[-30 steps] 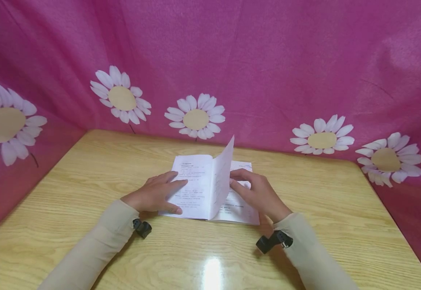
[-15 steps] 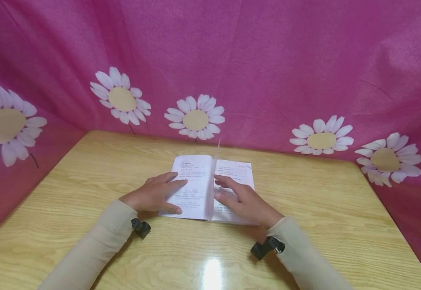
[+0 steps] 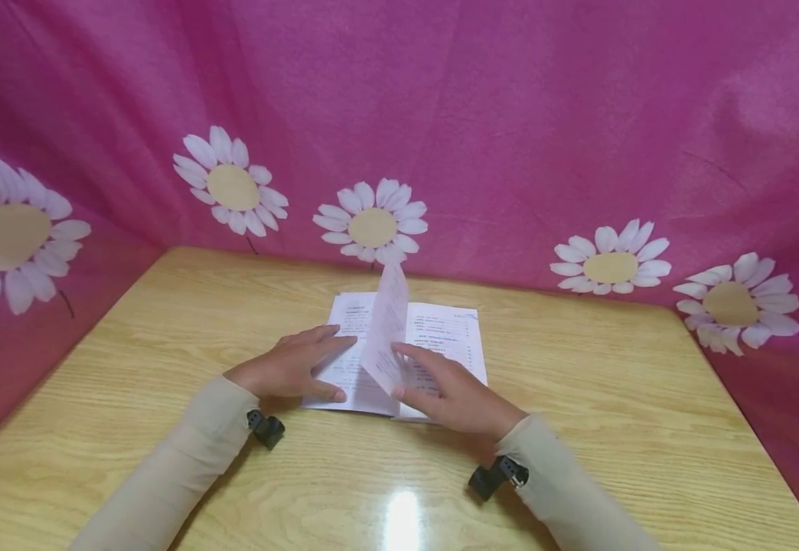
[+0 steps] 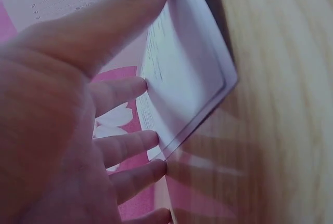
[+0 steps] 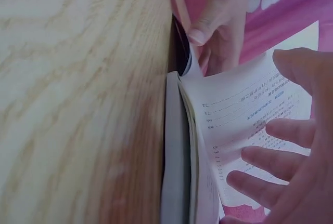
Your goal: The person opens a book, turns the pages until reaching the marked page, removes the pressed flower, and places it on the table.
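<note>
An open book with printed pages lies on the wooden table. One page stands raised near the spine and leans left, over the left-hand side. My left hand rests on the left page's outer part, its fingers spread and fairly straight. My right hand is over the right-hand side, and its extended fingertips are at the raised page's right face. In the right wrist view, the fingers lie along the printed sheet without curling round it. The left wrist view shows the thumb over the page.
The wooden table extends around the book on every side. Behind it hangs a magenta cloth with large white daisies. Black cameras are strapped to both wrists, the right one close above the tabletop.
The raised page has swung from leaning right, through upright, to leaning left. My right hand has moved left along with it, while my left hand has stayed nearly still.
</note>
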Demonstrator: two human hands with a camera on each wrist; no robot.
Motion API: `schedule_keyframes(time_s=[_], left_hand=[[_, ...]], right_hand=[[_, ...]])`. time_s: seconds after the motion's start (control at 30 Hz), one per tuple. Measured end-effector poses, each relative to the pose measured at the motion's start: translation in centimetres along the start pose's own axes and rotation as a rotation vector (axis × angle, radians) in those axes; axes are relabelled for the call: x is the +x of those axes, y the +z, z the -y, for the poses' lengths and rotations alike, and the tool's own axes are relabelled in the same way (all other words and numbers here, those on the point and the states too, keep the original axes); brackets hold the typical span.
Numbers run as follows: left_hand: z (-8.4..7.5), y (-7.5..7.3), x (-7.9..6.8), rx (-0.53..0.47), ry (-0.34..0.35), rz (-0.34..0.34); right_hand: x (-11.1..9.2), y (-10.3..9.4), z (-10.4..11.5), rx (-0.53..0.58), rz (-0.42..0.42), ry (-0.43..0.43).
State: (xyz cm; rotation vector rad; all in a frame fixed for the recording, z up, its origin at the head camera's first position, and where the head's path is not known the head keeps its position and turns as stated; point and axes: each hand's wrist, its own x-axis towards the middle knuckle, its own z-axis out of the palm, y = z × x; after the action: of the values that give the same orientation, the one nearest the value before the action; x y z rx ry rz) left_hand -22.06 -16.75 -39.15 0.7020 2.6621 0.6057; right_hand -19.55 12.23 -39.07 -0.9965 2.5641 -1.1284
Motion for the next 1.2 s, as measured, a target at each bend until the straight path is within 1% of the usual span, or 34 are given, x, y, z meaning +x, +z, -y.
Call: schedule_keyframes(time_s=[0.1, 0.23, 0.3, 0.37, 0.5, 0.6, 0.77, 0.87, 0.97, 1.07, 1.13, 1.2], left_hand=[[0.2, -0.3, 0.0, -0.042, 0.002, -0.006], [0.5, -0.9, 0.0, -0.124, 0.004, -0.036], [0.6, -1.2, 0.1, -0.164, 0.014, -0.060], [0.6, -1.4, 0.2, -0.178, 0.030, -0.089], [0.8, -1.7, 0.3, -0.167, 0.041, -0.138], [0.8, -1.8, 0.2, -0.146, 0.049, -0.168], [0.4, -2.0, -0.2, -0.149, 0.066, -0.234], [0.1, -2.1, -0.5, -0.159, 0.059, -0.272], [0.0, -2.2, -0.6, -0.161, 0.094, -0.304], [0.0, -2.3, -0.6, -0.140, 0.124, -0.315], [-0.1, -2.3, -0.6, -0.113, 0.129, -0.302], [-0.2, -2.1, -0.7, -0.091, 0.104, -0.271]], right_hand=[[0.1, 0.1, 0.1, -0.008, 0.013, -0.011], [0.4, 0.3, 0.2, -0.047, 0.037, -0.025], [0.6, 0.4, 0.3, -0.080, 0.050, -0.026], [0.6, 0.5, 0.4, -0.111, 0.057, -0.020], [0.7, 0.8, 0.5, -0.147, 0.063, -0.028], [0.6, 1.1, 0.6, -0.183, 0.069, -0.008], [0.3, 1.6, 0.9, -0.242, 0.090, 0.029], [0.2, 1.9, 1.0, -0.270, 0.107, 0.045], [0.2, 2.1, 1.4, -0.291, 0.124, 0.058], [0.4, 2.1, 1.6, -0.325, 0.142, 0.066], [0.5, 2.2, 1.9, -0.351, 0.157, 0.068], [0.7, 2.2, 2.1, -0.369, 0.173, 0.070]])
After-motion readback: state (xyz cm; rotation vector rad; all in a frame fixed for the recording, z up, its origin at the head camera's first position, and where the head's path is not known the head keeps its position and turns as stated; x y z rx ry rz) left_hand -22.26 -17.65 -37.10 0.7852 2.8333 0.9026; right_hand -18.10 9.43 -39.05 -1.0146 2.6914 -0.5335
